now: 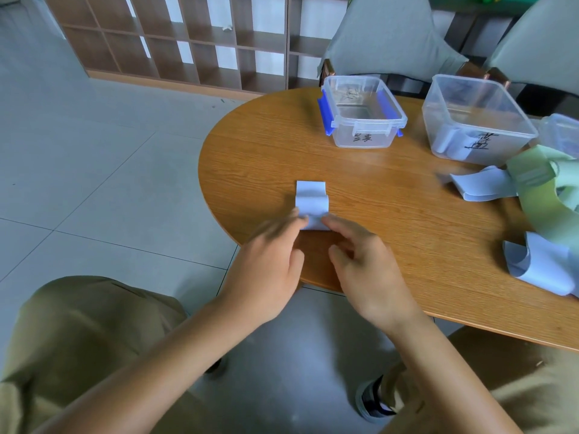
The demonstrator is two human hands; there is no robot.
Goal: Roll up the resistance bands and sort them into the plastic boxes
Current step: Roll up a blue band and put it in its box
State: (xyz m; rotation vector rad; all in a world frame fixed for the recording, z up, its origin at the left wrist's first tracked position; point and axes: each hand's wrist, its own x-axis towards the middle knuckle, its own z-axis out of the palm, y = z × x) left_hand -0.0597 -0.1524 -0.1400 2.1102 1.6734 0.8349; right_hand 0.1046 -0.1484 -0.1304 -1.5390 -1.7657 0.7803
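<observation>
Left hand (269,264) is down at the near edge of the round wooden table (391,220), blurred, its fingertips on the near end of a pale blue band (311,203); whether it pinches or just presses, I cannot tell. Right hand (363,264) sits just beside it, fingers loosely curled, forefinger on the same band. Farther back, a clear box with blue clips (360,112), then a second clear box (476,117) with a blue band inside. Far right, loose blue and green bands (539,195) lie tangled.
</observation>
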